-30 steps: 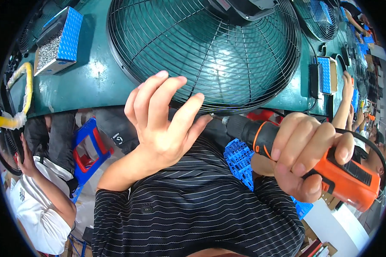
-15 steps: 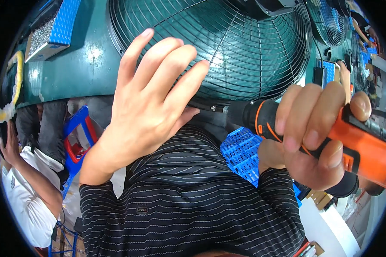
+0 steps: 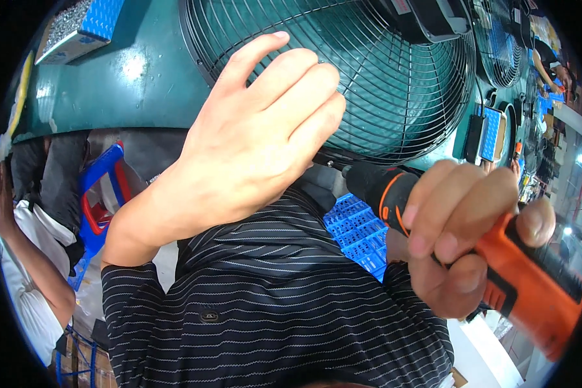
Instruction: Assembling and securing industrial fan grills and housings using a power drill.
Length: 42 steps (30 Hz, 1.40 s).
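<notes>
My left hand [image 3: 255, 139] is over the near edge of a round black wire fan guard [image 3: 394, 97], back of the hand up. Its fingers are bent but apart, seemingly over the wires; the thumb is hidden, and I cannot tell whether they touch. My right hand [image 3: 462, 233] is wrapped round an orange-and-black power screwdriver [image 3: 530, 291], tilted with its nose up and to the left. That nose is close to a dark strip [image 3: 333, 161] along the near side of the guard. Whether the bit touches the strip is unclear.
A blue-sided box of small metal parts [image 3: 68, 29] stands on the green table [image 3: 136, 90], far left. A black motor housing [image 3: 436, 19] sits above the guard. Blue plastic crates [image 3: 355, 233] are below the table edge. A person in white [image 3: 35, 271] is at left; more fans stand far right.
The screwdriver's rear has swung down, tilting its nose upward. My left hand has shifted right, its fingers more bent, and its thumb is no longer visible. The whole view has shifted slightly.
</notes>
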Motion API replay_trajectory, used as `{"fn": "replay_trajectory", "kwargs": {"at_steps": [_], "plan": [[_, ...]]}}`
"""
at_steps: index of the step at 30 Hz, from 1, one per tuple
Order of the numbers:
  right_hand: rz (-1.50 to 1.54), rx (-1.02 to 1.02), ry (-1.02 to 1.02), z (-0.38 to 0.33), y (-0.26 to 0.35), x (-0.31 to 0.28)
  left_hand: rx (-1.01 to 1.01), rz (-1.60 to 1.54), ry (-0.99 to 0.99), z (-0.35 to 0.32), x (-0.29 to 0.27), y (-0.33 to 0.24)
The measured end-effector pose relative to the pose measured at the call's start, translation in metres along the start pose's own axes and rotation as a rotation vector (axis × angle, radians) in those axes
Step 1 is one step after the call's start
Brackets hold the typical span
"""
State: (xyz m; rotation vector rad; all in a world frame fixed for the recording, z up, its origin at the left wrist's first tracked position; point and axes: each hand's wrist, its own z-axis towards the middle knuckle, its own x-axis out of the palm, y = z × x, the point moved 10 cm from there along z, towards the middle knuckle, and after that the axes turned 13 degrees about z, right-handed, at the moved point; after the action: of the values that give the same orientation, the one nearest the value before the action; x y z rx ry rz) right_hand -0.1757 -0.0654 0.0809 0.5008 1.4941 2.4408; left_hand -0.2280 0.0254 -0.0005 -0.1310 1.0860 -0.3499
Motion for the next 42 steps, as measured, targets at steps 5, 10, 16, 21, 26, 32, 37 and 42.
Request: {"fn": "replay_trajectory", "kwargs": {"at_steps": [5, 10, 16, 21, 26, 32, 37, 42], "plan": [[-0.043, -0.015, -0.033, 0.000, -0.001, -0.002, -0.005, 0.002, -0.027, -0.002, 0.001, 0.000], [0.038, -0.037, 0.057, 0.004, -0.005, 0.004, -0.015, -0.005, -0.058, -0.003, 0.001, 0.000], [-0.019, -0.062, 0.048, 0.005, -0.005, 0.008, -0.031, -0.017, -0.103, -0.004, 0.001, 0.002], [0.042, -0.053, 0.151, 0.011, -0.010, 0.012, -0.024, -0.047, -0.084, -0.006, 0.001, 0.003], [0.092, 0.010, 0.278, 0.017, -0.013, 0.020, -0.006, -0.039, -0.052, -0.006, -0.001, 0.004], [0.260, -0.036, 0.238, 0.009, 0.012, -0.010, 0.052, 0.074, 0.037, 0.004, -0.022, 0.020], [0.275, -0.325, -0.452, -0.042, 0.074, -0.107, 0.157, 0.160, 0.165, 0.008, -0.023, 0.039], [0.001, -0.463, -0.806, -0.113, 0.113, -0.154, 0.184, 0.165, 0.244, 0.012, -0.021, 0.031]]}}
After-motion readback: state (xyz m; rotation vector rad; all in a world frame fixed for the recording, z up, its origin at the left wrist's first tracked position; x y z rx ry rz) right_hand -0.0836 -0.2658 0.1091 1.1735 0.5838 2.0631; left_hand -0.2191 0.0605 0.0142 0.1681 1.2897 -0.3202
